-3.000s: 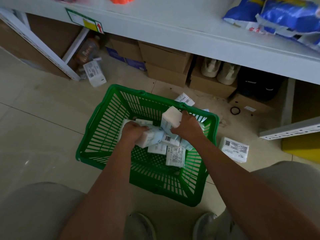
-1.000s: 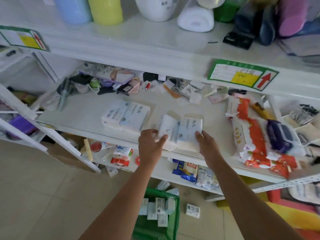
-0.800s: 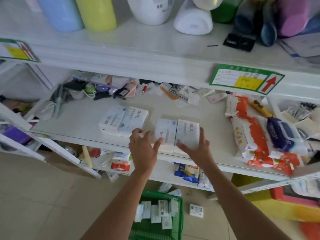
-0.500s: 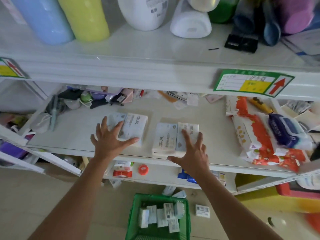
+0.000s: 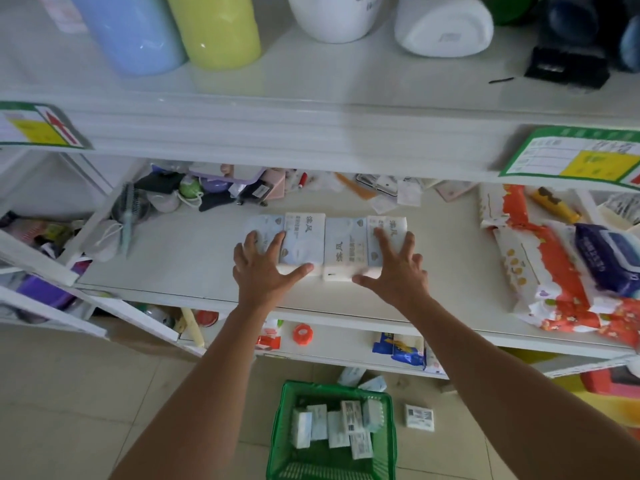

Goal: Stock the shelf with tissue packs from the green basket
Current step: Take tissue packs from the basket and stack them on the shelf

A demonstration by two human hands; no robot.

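Observation:
Several pale blue-and-white tissue packs (image 5: 325, 242) lie side by side in one row on the middle white shelf (image 5: 180, 258). My left hand (image 5: 265, 268) rests flat on the left end of the row, fingers spread, thumb against the front edge. My right hand (image 5: 394, 268) lies flat on the right end in the same way. Neither hand grips a pack. Below on the floor, the green basket (image 5: 277, 441) holds several more small tissue packs (image 5: 337, 424).
Red-and-white wipe packs (image 5: 554, 268) and a dark blue pack (image 5: 613, 258) fill the shelf's right side. Small clutter lines the back of the shelf. Blue and yellow cylinders (image 5: 173, 29) stand on the upper shelf. Loose packs (image 5: 419, 416) lie on the floor beside the basket.
The two pairs of packs, apart half a second ago, now touch in one row. My left hand slid the left pair rightwards; my right hand stays on the right pair.

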